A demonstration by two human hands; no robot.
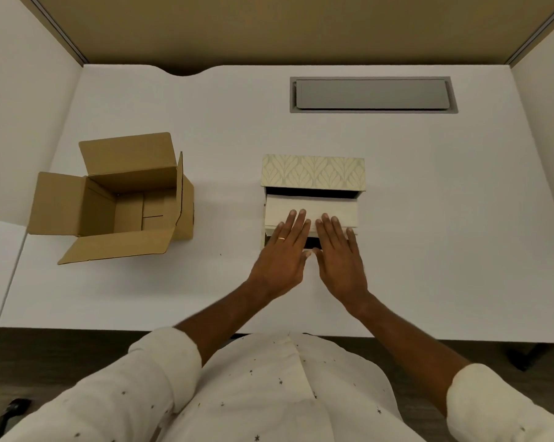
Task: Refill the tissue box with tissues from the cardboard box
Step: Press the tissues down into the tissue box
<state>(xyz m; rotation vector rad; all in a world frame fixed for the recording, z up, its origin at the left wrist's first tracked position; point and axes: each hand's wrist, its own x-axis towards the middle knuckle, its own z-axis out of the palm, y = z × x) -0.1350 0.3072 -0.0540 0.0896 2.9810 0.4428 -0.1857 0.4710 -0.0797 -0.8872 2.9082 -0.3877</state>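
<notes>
Left hand (pixel 283 250) and right hand (pixel 339 250) lie palm-down, side by side, fingers extended forward, thumbs nearly touching. Both forearms are bare, with sleeves (pixel 164 355) rolled near the elbows.

No legible text, label, brand, number or sign is showing on any surface. The tissue box (pixel 312 171) is displaying only a pale leaf pattern, without lettering. The cardboard box (pixel 116 199) is showing plain brown panels; a small dark mark on its right outer wall is possibly print, but it is appearing too small and too oblique to read.
</notes>
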